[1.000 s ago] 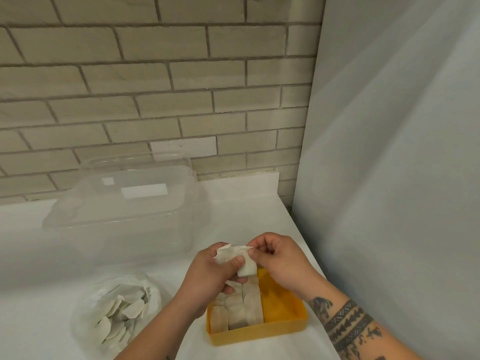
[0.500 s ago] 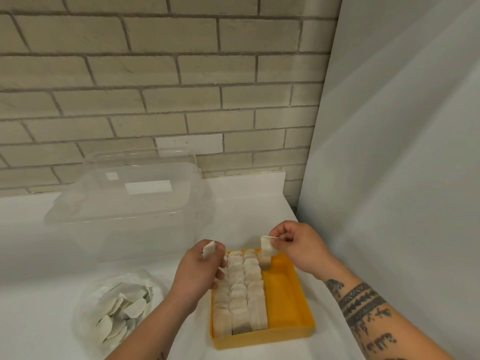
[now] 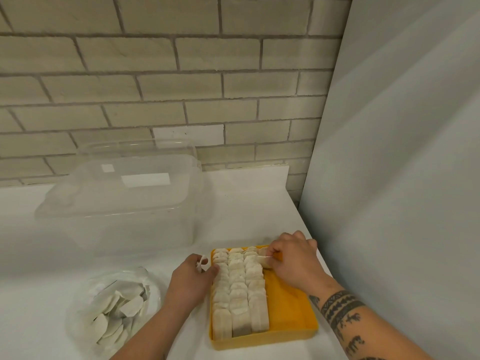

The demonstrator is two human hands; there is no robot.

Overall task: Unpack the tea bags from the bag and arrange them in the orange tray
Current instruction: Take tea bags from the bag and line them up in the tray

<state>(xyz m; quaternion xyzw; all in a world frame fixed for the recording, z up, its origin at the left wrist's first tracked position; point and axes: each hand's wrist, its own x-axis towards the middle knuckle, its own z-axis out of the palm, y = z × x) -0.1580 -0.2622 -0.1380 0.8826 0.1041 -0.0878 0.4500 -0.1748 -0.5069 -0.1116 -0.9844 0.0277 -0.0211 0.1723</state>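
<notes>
Tea bag (image 3: 265, 261) pinched by right hand (image 3: 293, 258), at far end of orange tray (image 3: 291, 310), just right of three filled rows (image 3: 237, 289); bare lane runs back toward that wrist. Left hand (image 3: 191, 279) pinches second tea bag (image 3: 200, 265) beside tray's left wall; supply bag (image 3: 117, 310) lies left of it

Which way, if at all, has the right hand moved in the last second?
Yes. Judged against the orange tray, the right hand has come down from above its far end into its far right corner, pinching a tea bag there.
</notes>
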